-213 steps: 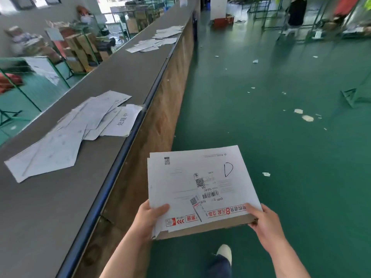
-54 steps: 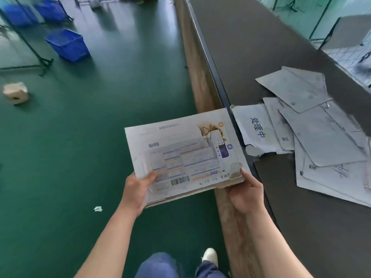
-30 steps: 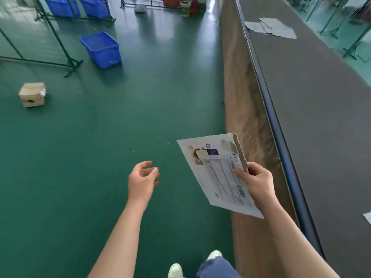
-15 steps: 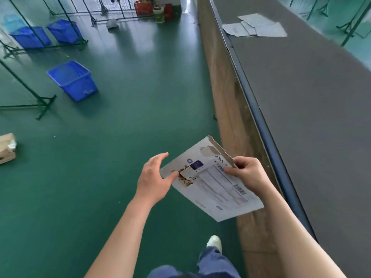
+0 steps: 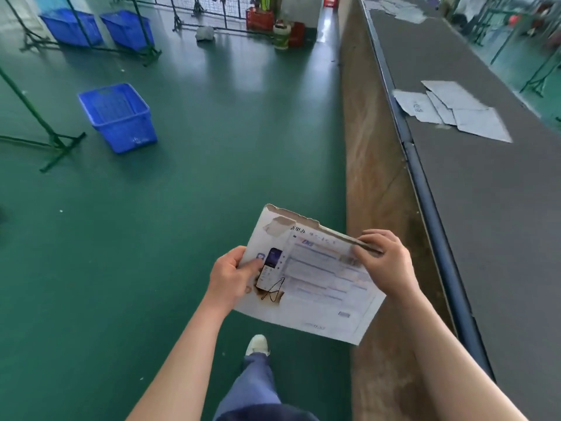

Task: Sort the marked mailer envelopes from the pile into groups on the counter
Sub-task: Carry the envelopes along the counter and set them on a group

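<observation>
I hold a white mailer envelope [image 5: 315, 284] with a shipping label, a torn top edge and a hand-drawn "A" mark, over the green floor beside the counter. My left hand [image 5: 232, 276] grips its left edge, thumb on top. My right hand [image 5: 385, 264] grips its upper right corner. The long grey counter [image 5: 491, 208] runs along my right side. A group of grey-white envelopes [image 5: 452, 110] lies on it ahead, and another group [image 5: 397, 7] lies farther back.
A blue basket [image 5: 117, 117] stands on the floor to the left, with two more blue baskets [image 5: 97, 28] behind green rack legs [image 5: 45, 132]. Red crates and a bucket [image 5: 280, 24] sit at the far end. My shoe [image 5: 257, 344] steps forward.
I turned around from the first pile and walked along the counter. My left hand, free a second ago, has come back and now grips the envelope's left edge. The envelope group ahead is nearer.
</observation>
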A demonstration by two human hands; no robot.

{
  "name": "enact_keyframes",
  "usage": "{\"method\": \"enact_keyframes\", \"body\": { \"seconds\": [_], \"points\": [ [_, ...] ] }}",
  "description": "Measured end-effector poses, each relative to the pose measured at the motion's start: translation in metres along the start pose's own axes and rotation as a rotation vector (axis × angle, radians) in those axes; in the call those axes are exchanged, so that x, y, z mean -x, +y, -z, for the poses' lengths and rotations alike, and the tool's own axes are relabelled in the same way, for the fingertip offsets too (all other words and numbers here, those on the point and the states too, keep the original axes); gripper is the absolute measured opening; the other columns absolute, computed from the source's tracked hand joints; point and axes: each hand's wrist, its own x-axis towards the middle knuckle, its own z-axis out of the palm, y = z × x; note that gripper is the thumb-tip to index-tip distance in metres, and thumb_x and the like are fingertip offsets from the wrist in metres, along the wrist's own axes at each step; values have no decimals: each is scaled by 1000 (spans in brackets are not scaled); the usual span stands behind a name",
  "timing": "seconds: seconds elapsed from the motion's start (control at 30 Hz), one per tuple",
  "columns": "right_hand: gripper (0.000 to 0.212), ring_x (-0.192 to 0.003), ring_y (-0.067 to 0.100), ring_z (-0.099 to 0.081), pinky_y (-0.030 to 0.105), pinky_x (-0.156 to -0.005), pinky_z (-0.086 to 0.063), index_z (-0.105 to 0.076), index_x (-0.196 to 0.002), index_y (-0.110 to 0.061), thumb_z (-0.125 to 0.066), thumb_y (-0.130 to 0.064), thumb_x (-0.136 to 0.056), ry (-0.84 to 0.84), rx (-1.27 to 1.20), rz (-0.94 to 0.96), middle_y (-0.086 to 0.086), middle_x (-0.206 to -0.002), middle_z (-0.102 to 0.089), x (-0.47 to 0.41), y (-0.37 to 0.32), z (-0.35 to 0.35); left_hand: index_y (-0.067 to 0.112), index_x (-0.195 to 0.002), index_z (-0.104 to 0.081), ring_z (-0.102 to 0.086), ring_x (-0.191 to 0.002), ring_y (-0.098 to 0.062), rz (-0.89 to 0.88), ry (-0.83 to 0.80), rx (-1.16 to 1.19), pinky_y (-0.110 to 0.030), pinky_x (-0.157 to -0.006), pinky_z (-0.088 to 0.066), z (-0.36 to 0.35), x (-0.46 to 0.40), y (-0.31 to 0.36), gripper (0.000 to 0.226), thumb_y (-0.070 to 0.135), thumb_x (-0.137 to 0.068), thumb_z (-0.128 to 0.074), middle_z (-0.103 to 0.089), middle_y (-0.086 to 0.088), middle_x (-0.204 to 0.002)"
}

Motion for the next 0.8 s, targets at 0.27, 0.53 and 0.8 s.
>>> {"method": "enact_keyframes", "body": {
  "seconds": [0.27, 0.53, 0.8],
  "points": [
    [87, -150, 25, -34, 55, -120, -32, -27, -159, -30, -75, -49, -89, 140, -214, -396, -1, -165, -31, -184, -12, -7, 8, -104, -68, -76, -95, -34, 23, 36, 332, -52, -78, -62, -3, -202, 102, 10, 4, -99, -60, -77, -14, -107],
    [33, -93, 21, -72, 34, -72, -58, -61, -117, -19, -71, -40, -94, 164, -588, -497, -1, -106, -72, -371, 41, -17, 4, -107, -67, -77, -90, -27, 33, -14, 213, -35, -64, -62, -106, -408, 152, 11, 3, -98, -62, -79, -11, -101],
    [22, -96, 18, -70, 37, -83, -58, -68, -115, -17, -68, -30, -98, 259, -686, -563, 0, -109, -73, -593, 89, 26, 7, -105, -70, -76, -92, -31, 3, 16, 174, -43, -69, -62, -217, -606, 259, 10, 5, -98, -64, -79, -12, -102]
  ]
}}
